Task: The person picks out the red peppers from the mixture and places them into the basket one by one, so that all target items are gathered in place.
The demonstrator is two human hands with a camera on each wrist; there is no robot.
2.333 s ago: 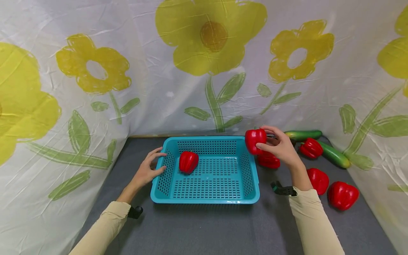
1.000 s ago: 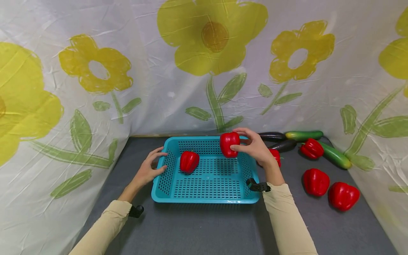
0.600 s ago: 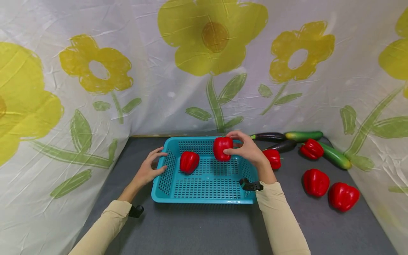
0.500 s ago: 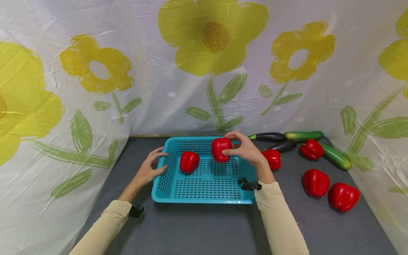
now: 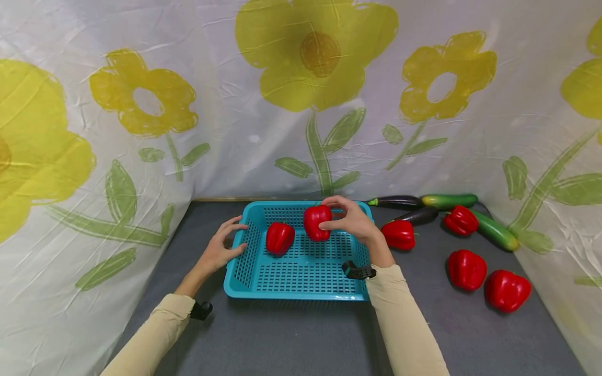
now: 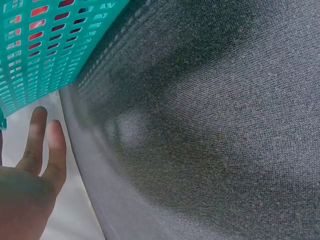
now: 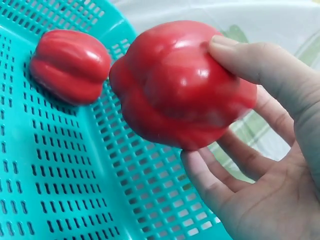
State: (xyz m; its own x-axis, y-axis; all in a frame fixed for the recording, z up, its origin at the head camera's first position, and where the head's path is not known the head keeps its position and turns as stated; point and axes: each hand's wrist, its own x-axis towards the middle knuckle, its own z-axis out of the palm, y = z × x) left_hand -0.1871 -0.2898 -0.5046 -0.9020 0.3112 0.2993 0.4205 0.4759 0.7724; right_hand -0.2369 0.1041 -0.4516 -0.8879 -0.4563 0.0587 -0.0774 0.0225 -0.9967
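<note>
My right hand (image 5: 350,219) pinches a red bell pepper (image 5: 317,223) between thumb and fingers, over the inside of a blue plastic basket (image 5: 301,296). In the right wrist view this bell pepper (image 7: 180,85) fills the middle, with the thumb on its upper side and fingertips under it. Another red bell pepper (image 5: 279,239) lies in the basket's left part. At the left rim my left hand (image 5: 220,249) stands with spread, relaxed fingers, their tips right at the rim. The left wrist view shows that hand's fingers (image 6: 56,145) below the perforated basket wall (image 6: 42,60).
Right of the basket lie a red bell pepper (image 5: 398,235), eggplants (image 5: 397,202), a cucumber (image 5: 449,201) and another cucumber (image 5: 494,230). More red bell peppers (image 5: 460,220) rest farther right. A flower-print curtain (image 5: 226,156) hangs behind the grey table (image 5: 301,339).
My right hand has carried the bell pepper leftward from beyond the basket's right rim to over its inside, slightly lower now. The left hand has stayed at the left rim.
</note>
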